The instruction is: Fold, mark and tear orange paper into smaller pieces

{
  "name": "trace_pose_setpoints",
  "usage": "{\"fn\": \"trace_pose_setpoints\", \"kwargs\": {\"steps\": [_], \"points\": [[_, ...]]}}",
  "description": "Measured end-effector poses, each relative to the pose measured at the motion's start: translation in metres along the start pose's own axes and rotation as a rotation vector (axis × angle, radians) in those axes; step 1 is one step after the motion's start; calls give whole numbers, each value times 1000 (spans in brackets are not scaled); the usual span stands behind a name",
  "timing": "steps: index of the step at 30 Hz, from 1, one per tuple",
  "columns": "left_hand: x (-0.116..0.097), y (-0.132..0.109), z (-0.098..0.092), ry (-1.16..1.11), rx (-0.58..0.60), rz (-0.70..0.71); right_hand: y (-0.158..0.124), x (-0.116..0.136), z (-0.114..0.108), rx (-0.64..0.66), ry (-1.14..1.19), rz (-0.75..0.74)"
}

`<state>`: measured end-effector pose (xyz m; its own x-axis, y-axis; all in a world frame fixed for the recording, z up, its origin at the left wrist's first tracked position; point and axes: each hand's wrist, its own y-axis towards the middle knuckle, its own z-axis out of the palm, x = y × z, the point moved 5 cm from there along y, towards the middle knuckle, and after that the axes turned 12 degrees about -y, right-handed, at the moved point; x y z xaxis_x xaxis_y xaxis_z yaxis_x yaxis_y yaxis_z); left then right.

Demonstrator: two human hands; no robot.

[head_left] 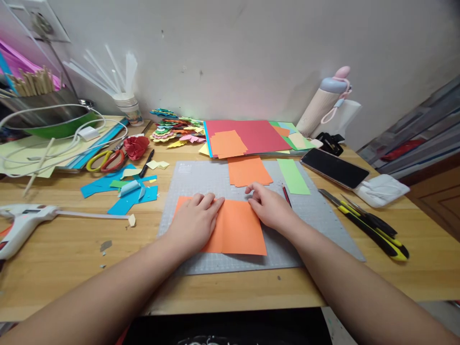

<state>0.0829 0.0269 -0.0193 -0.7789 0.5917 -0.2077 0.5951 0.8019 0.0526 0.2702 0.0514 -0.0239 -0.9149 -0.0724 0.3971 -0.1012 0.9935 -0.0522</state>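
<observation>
Left hand spread flat on orange sheet; right hand curled at far edge, pinching unclear from here. 1 pencil nearby.

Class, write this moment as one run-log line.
left hand: resting on orange sheet | right hand: at its far right corner | sheet: creased, on grey mat

Under my hands the paper is plain orange, the mat grid-lined grey; to their right, the knife is yellow and black.
</observation>
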Motion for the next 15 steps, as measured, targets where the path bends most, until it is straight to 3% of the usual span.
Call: {"fn": "trace_pose_setpoints", "kwargs": {"steps": [8,15], "points": [[0,0,0,-14,-23,13,-4,1,1,-14,-9,-22],[1,-2,-2,-56,-40,14,-4,-6,1,0,180,9]]}}
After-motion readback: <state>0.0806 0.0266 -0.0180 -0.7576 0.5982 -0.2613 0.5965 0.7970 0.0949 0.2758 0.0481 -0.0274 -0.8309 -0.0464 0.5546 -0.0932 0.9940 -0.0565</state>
